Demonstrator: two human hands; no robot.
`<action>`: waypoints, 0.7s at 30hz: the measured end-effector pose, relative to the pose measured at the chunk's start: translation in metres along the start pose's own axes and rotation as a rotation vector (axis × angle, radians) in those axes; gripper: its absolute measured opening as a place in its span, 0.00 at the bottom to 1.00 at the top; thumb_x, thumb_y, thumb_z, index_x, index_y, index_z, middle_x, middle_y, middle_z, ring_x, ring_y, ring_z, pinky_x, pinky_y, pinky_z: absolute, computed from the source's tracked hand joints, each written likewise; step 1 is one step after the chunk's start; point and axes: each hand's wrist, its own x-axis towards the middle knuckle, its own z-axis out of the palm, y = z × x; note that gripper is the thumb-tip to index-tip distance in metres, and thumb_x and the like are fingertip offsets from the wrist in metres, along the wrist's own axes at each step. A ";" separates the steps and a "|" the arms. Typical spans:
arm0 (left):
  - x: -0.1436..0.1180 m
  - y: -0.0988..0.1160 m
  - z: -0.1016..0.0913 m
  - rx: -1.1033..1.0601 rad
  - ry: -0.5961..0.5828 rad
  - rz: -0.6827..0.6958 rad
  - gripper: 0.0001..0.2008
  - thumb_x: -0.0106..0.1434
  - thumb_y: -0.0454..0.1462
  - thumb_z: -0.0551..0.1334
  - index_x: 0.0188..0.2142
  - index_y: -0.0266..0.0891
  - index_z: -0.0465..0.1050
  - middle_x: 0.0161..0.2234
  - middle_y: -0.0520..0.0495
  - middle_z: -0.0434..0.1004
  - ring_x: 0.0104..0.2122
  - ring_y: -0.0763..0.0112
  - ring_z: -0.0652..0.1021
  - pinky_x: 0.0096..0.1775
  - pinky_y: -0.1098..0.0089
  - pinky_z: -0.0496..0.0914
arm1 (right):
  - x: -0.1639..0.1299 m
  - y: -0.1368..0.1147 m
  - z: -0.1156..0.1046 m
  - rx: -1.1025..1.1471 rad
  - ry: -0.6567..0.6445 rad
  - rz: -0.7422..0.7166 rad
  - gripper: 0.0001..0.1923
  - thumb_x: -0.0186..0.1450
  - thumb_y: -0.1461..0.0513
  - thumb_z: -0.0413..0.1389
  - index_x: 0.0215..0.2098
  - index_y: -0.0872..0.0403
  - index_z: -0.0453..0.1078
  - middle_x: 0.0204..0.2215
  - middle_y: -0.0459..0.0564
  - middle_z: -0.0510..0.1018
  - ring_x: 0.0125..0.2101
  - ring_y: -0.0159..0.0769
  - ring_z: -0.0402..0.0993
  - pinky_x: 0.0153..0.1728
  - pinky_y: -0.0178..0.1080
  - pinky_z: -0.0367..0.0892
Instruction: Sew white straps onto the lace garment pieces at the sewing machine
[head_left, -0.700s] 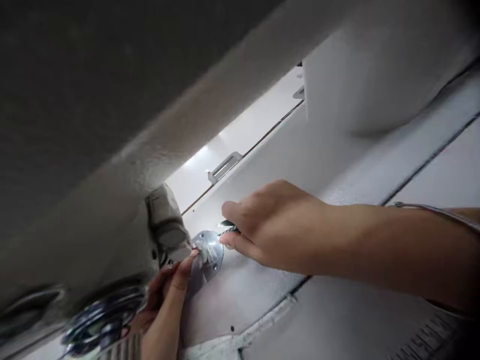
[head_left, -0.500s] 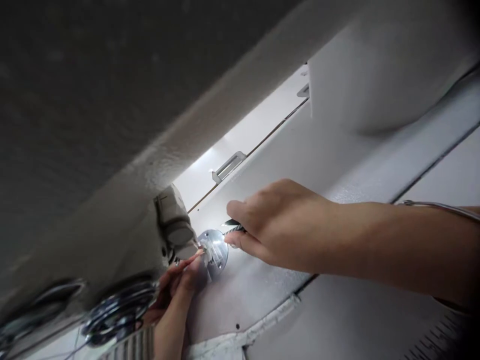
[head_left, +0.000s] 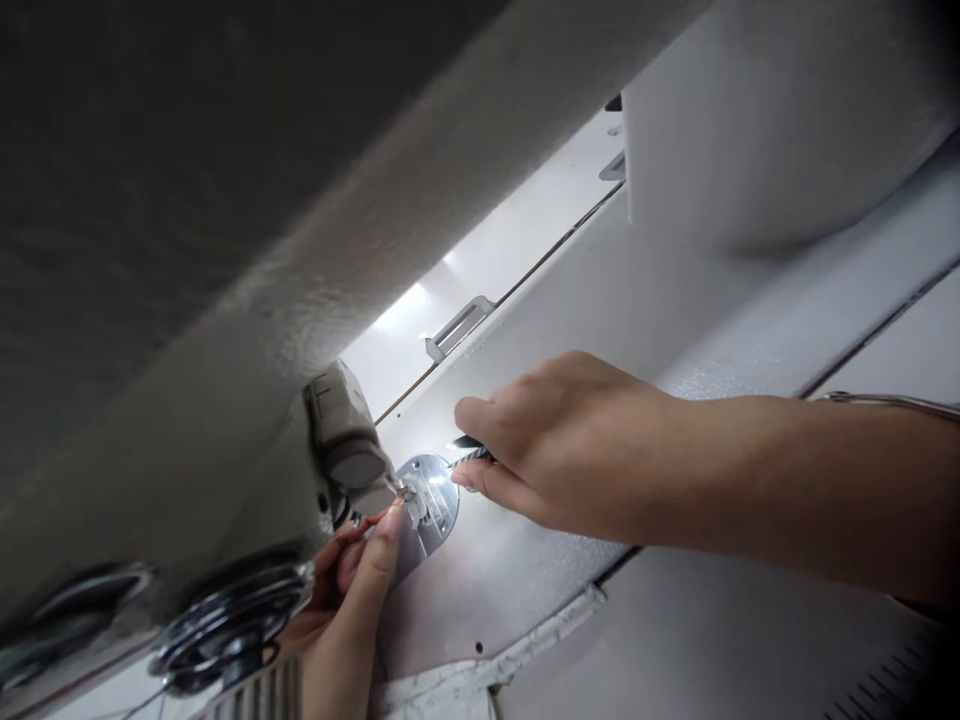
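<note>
Sewing machine head (head_left: 247, 330): grey, fills the upper left of the view, seen close from the side and blurred.

Needle bar housing (head_left: 341, 440): pale grey block at the lower end of the head, directly above the plate.

Needle plate (head_left: 431, 500): round, bright metal, brightly lit, set in the white machine bed (head_left: 525, 570); small presser parts stand on it.

Right hand (head_left: 562, 440): reaches in from the right, fingers closed together, thumb and forefinger pinching a slim dark-and-silver tool (head_left: 469, 450). The tool's tip points at the plate's right edge; whether it touches is hard to tell in the glare.

Left hand (head_left: 352, 580): comes up from below, fingers bunched, fingertips (head_left: 390, 520) at the presser parts on the plate's left side. What it pinches, if anything, cannot be made out.

Handwheel (head_left: 225, 620): shiny, ridged metal disc, lower left, blurred.

Metal bracket (head_left: 459, 328): small, on the white surface behind the bed.

Bangle (head_left: 885, 402): thin, on the right wrist.
</note>
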 end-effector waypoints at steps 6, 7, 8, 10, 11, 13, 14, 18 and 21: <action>-0.004 0.007 0.005 -0.039 -0.001 -0.050 0.20 0.34 0.44 0.72 0.29 0.40 0.77 0.32 0.49 0.81 0.39 0.60 0.77 0.55 0.54 0.65 | 0.000 0.001 0.000 -0.001 0.016 0.000 0.14 0.69 0.57 0.51 0.37 0.58 0.74 0.24 0.52 0.77 0.24 0.36 0.71 0.26 0.36 0.59; -0.004 0.007 0.005 -0.031 0.008 -0.052 0.20 0.34 0.45 0.72 0.28 0.40 0.77 0.32 0.49 0.81 0.38 0.59 0.77 0.55 0.53 0.65 | 0.000 0.001 0.000 0.000 0.015 -0.002 0.14 0.69 0.57 0.51 0.37 0.58 0.74 0.24 0.52 0.77 0.24 0.36 0.71 0.26 0.36 0.59; -0.003 0.007 0.006 -0.030 0.018 -0.054 0.20 0.34 0.46 0.72 0.28 0.40 0.77 0.31 0.49 0.81 0.37 0.59 0.77 0.55 0.51 0.64 | 0.000 0.001 0.000 0.001 0.018 -0.005 0.14 0.69 0.57 0.52 0.37 0.58 0.74 0.23 0.52 0.77 0.24 0.36 0.70 0.26 0.36 0.60; -0.002 0.005 0.006 -0.044 0.023 -0.052 0.20 0.34 0.46 0.72 0.28 0.40 0.77 0.31 0.49 0.81 0.37 0.60 0.77 0.55 0.50 0.64 | 0.000 0.001 -0.001 0.001 0.021 -0.007 0.14 0.69 0.56 0.52 0.37 0.58 0.74 0.23 0.52 0.77 0.24 0.36 0.70 0.26 0.36 0.60; -0.001 0.003 0.006 -0.052 0.021 -0.041 0.20 0.34 0.46 0.73 0.27 0.40 0.77 0.32 0.49 0.80 0.36 0.61 0.77 0.55 0.49 0.64 | 0.000 0.001 -0.001 0.000 0.018 -0.007 0.14 0.69 0.56 0.52 0.37 0.59 0.74 0.23 0.52 0.77 0.24 0.36 0.70 0.26 0.36 0.60; 0.000 0.000 0.004 -0.067 0.007 -0.012 0.20 0.35 0.46 0.74 0.28 0.40 0.76 0.32 0.50 0.80 0.36 0.62 0.76 0.55 0.49 0.63 | 0.000 0.001 -0.001 -0.003 0.012 -0.007 0.14 0.69 0.56 0.52 0.38 0.59 0.74 0.23 0.52 0.76 0.25 0.37 0.71 0.26 0.36 0.60; 0.000 -0.001 0.003 -0.069 0.000 -0.003 0.20 0.36 0.46 0.74 0.28 0.40 0.76 0.33 0.50 0.80 0.36 0.62 0.76 0.55 0.49 0.63 | 0.001 0.001 -0.001 -0.004 0.010 -0.007 0.14 0.69 0.56 0.52 0.38 0.58 0.74 0.23 0.52 0.76 0.25 0.37 0.71 0.27 0.36 0.60; -0.001 -0.001 0.002 -0.071 0.003 -0.009 0.21 0.36 0.46 0.74 0.29 0.40 0.76 0.33 0.49 0.80 0.37 0.62 0.77 0.56 0.49 0.62 | 0.002 0.001 0.000 -0.005 0.006 0.003 0.15 0.69 0.56 0.51 0.38 0.58 0.74 0.23 0.52 0.77 0.26 0.38 0.71 0.27 0.36 0.60; -0.001 -0.002 0.003 -0.073 0.009 0.020 0.20 0.37 0.47 0.75 0.28 0.40 0.76 0.32 0.50 0.80 0.36 0.63 0.77 0.56 0.49 0.63 | 0.002 0.001 0.000 -0.013 0.017 0.004 0.15 0.69 0.56 0.51 0.38 0.58 0.74 0.24 0.52 0.77 0.26 0.37 0.71 0.27 0.36 0.61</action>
